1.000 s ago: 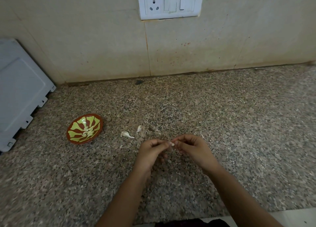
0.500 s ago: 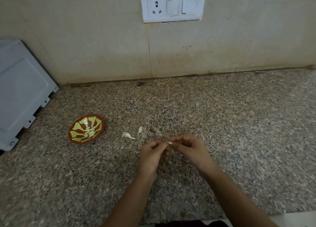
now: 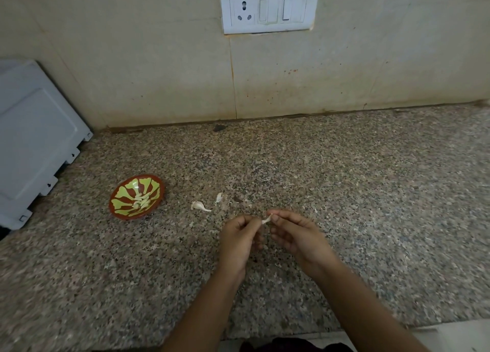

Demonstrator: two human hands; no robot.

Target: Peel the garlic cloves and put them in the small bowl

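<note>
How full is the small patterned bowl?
Partly filled: a few pale peeled garlic cloves lie at the bottom of the small bowl.

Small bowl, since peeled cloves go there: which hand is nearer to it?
Left. The left hand is right of the small bowl; the right hand lies farther right.

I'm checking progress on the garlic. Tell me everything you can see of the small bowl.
The small bowl is round and shallow, reddish-brown with glossy yellow-green petal shapes inside. It stands on the speckled counter, left of the left hand and right hand, untouched. Pale peeled cloves lie heaped at its centre.
</note>
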